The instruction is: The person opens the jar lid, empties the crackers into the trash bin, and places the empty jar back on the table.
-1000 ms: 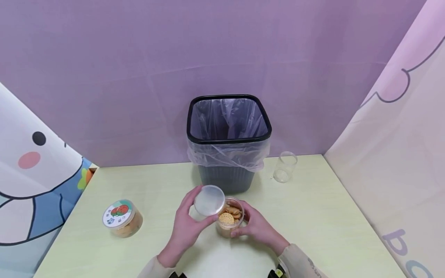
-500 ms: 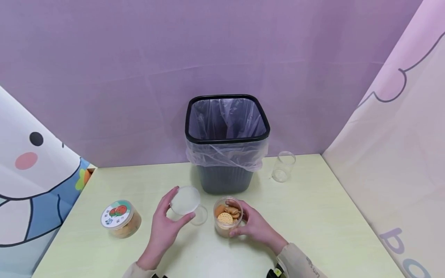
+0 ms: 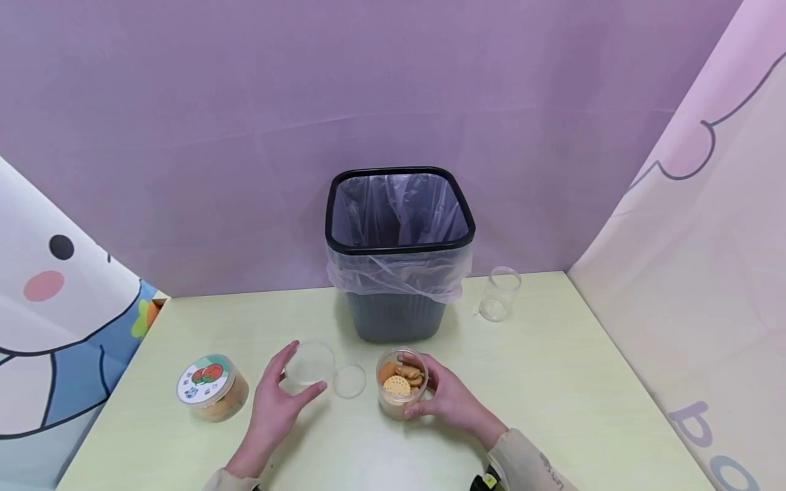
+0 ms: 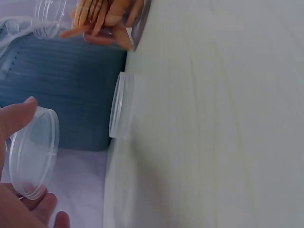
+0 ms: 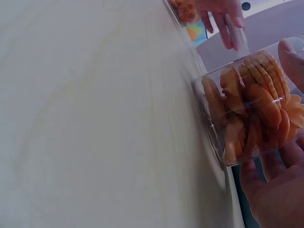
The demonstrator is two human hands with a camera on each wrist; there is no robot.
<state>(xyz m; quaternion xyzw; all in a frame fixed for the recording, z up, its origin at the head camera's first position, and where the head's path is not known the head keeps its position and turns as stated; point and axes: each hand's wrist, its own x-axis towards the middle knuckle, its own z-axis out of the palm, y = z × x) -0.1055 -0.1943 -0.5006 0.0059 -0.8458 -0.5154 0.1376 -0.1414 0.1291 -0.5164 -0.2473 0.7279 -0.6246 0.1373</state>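
Observation:
My left hand (image 3: 274, 404) holds a clear round plastic lid (image 3: 310, 363) by its edge, above the table. In the left wrist view, my thumb and fingers meet opposite sides of that lid (image 4: 35, 152). A second clear lid (image 3: 349, 380) lies flat on the table just right of it. My right hand (image 3: 451, 399) grips a clear plastic jar (image 3: 394, 409) round its side. Orange-brown biscuits (image 5: 261, 104) fill much of this uncovered jar, a round dotted cracker (image 3: 397, 387) on top. The jar stands upright on the table.
A grey trash bin (image 3: 398, 317) with a black rim and a plastic liner stands behind my hands. To its right is a clear empty jar (image 3: 500, 294). At the left stands a jar (image 3: 211, 390) with a tomato-picture lid. Cloth walls (image 3: 393, 82) border the table.
My left hand has moved left and slightly down with its lid, away from the biscuit jar, bringing the second lid on the table into sight. The right hand stays on the jar.

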